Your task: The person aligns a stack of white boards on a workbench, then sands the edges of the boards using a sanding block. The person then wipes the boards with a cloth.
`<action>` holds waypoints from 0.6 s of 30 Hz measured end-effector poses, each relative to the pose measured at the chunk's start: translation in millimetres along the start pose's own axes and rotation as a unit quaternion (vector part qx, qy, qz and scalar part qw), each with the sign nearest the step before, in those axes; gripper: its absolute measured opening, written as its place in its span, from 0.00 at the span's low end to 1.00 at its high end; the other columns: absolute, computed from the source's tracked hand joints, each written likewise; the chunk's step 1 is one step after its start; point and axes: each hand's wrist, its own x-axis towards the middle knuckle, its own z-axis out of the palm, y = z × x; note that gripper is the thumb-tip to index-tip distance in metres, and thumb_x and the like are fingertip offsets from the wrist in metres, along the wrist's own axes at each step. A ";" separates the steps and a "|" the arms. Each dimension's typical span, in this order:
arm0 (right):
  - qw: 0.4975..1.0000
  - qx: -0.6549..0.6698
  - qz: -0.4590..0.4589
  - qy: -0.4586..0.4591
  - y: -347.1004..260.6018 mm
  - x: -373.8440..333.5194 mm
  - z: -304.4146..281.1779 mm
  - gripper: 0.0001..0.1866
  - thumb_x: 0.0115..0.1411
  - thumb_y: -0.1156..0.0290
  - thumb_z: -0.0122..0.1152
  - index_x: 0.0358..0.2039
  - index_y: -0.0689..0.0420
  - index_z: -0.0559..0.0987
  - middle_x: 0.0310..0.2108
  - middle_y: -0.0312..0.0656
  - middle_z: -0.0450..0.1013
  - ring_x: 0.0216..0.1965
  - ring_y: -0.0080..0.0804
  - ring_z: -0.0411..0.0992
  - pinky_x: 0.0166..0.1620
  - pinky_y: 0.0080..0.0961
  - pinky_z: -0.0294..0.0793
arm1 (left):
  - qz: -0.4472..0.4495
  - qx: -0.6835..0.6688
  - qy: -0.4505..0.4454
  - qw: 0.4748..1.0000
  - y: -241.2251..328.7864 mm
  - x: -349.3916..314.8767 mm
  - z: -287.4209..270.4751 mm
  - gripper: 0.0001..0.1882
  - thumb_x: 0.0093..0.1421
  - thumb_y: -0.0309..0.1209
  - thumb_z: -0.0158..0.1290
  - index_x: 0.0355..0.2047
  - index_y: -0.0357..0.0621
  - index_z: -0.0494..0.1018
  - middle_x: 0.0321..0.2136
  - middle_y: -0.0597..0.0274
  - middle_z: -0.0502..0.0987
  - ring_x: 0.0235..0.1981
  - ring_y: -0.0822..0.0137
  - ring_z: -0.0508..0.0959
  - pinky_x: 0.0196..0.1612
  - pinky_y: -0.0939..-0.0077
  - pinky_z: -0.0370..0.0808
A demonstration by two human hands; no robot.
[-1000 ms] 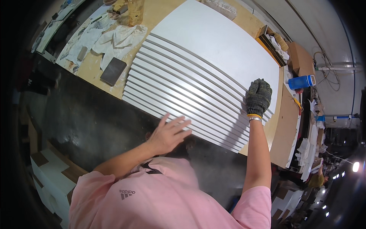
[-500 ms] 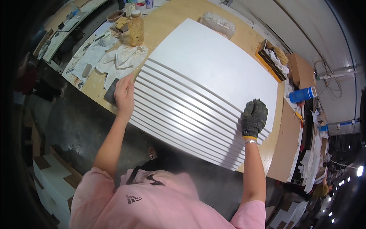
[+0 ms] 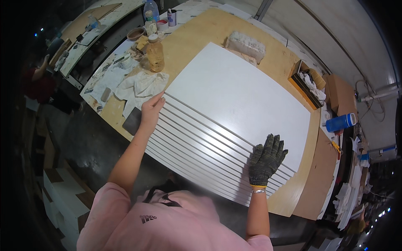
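Observation:
A large white panel point(image 3: 234, 88) lies on the table, with grey parallel lines running across its near half. I cannot tell whether these are grooves or the edges of overlapping boards. My bare left hand point(image 3: 151, 111) holds the panel's left edge, near the farthest line, with its fingers closed together there. On the lined part at the right, my right hand point(image 3: 266, 161), in a dark knitted glove with a yellow cuff, rests palm down. Its fingers are stretched out and slightly spread, with nothing in them.
Left of the panel are a white cloth point(image 3: 142, 85) and a jar of amber liquid point(image 3: 155, 54). Behind it sits a whitish block point(image 3: 246, 45). An open box point(image 3: 307, 83) and a blue bottle point(image 3: 340, 122) stand at the right. Another person point(image 3: 39, 85) is at far left.
My right hand has gone from curled fingers to flat, outstretched ones and shifted left on the panel. My left hand has moved to the farther end of the lined edge. The view has tilted.

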 end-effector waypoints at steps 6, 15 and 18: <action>0.999 0.006 0.032 0.012 -10.5 -3.9 3.5 0.27 0.66 0.61 0.50 0.62 0.60 0.71 0.64 0.53 0.65 0.69 0.53 0.57 0.72 0.55 0.43 | -0.098 -0.148 -0.039 0.983 9.8 4.8 -14.2 0.20 0.68 0.27 0.54 0.57 0.29 0.73 0.53 0.54 0.77 0.54 0.70 0.74 0.59 0.78 0.67; 0.985 -0.094 0.144 0.028 -37.6 -7.1 26.6 0.24 0.67 0.68 0.47 0.63 0.57 0.72 0.65 0.48 0.66 0.70 0.47 0.56 0.73 0.51 0.42 | -0.102 -0.035 -0.123 0.987 1.9 35.1 -48.9 0.09 0.64 0.25 0.57 0.43 0.35 0.81 0.40 0.62 0.83 0.41 0.70 0.79 0.45 0.76 0.75; 0.979 -0.096 0.165 0.066 -31.3 -13.3 34.2 0.23 0.67 0.70 0.46 0.62 0.56 0.72 0.65 0.46 0.66 0.70 0.43 0.56 0.73 0.50 0.43 | 0.207 0.277 -0.090 0.934 -10.4 72.5 -102.2 0.10 0.57 0.26 0.62 0.40 0.39 0.82 0.40 0.58 0.83 0.45 0.58 0.79 0.48 0.68 0.76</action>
